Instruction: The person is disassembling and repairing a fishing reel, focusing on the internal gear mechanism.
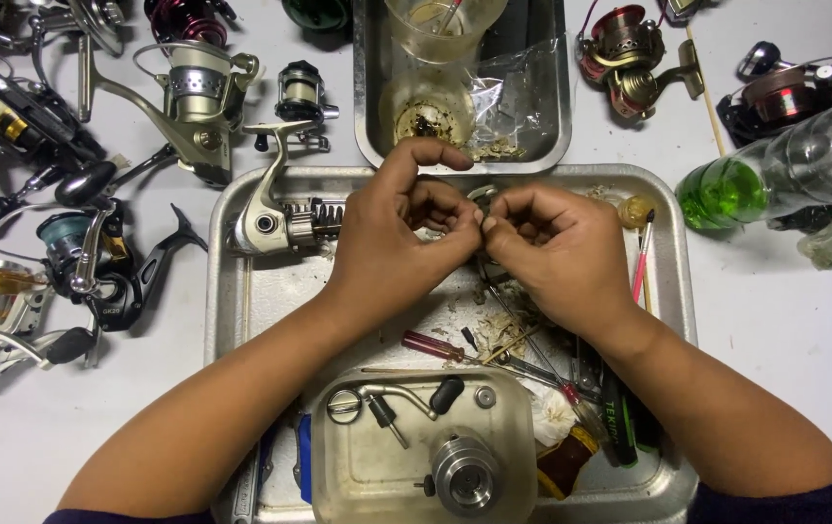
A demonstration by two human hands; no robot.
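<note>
Both hands, left hand (pixel 399 225) and right hand (pixel 554 247), pinch a small metal part (pixel 482 197) between curled fingertips above the metal tray (pixel 241 291)

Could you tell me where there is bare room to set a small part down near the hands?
Free: the tray floor left of the left hand, below the silver reel body, and the table right of the tray, below the green bottle. Crowded: the tray under the right hand, full of screwdrivers, and the table's left side, full of reels.
</note>
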